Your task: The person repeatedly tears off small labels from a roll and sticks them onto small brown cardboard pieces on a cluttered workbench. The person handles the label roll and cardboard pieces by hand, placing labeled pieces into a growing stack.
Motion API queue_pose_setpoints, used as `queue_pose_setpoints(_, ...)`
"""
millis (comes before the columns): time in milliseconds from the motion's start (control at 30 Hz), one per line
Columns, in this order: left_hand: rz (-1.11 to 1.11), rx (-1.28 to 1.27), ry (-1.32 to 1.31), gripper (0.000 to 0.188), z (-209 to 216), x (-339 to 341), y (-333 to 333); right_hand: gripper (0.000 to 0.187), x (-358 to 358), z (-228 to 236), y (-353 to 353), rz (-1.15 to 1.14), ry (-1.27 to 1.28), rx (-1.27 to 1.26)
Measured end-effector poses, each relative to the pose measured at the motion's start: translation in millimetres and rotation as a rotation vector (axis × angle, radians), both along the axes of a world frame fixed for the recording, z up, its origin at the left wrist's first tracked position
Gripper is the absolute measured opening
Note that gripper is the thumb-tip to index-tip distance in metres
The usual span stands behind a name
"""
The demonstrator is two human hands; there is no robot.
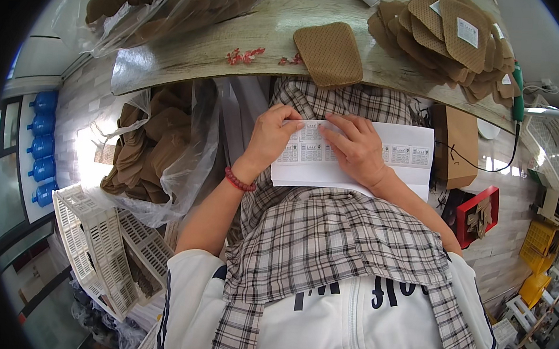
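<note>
Both hands rest on a white sticker sheet (353, 157) lying on the lap. The left hand (271, 134) pins its edge flat while the right hand (355, 147) fingers pick at one sticker. A brown pad (328, 54) waits on the table (197, 53).

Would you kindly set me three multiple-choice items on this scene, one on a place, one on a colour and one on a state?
1. Where does the sticker sheet lie?
A. on the person's lap
B. on the table
C. in the white crate

2. What colour is the bead bracelet?
A. blue
B. red
C. green

3. How are the hands placed?
A. both raised in the air
B. both on the sheet
C. one inside a bag

Answers: 1 A, it rests on the plaid cloth below the table edge. 2 B, red beads circle the wrist. 3 B, left hand and right hand press on it.
</note>
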State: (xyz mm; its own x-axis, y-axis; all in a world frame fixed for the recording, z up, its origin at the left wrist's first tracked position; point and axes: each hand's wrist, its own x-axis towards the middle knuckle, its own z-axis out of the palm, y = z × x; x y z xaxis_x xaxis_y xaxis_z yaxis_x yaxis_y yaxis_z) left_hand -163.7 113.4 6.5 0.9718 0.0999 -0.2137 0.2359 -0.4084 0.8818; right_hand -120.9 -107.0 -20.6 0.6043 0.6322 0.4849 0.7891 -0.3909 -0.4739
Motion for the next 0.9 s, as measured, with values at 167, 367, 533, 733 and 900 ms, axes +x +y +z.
queue_pose_setpoints(167, -0.029, 0.028, -0.018, 0.01, -3, 0, 1, 0.025, -2, 1, 7, -0.216, 0.308, 0.137)
queue_pose_setpoints(367, -0.067, 0.055, -0.05, 0.01, 0, 1, 1, 0.016, 26, -2, 6, -0.106, 1.014, 0.058)
queue_pose_setpoints(533, -0.081, 0.08, -0.055, 0.01, -1, 3, 0, 0.015, 36, 9, 2, 0.03, 1.159, 0.085)
queue_pose_setpoints(733, -0.103, 0.087, -0.048, 0.01, 0, 4, 0, 0.012, 32, 6, 3, 0.015, 1.201, 0.112)
queue_pose_setpoints(900, -0.094, 0.074, -0.027, 0.011, 2, 3, 0, 0.016, 28, -2, 3, 0.001, 1.157, 0.158)
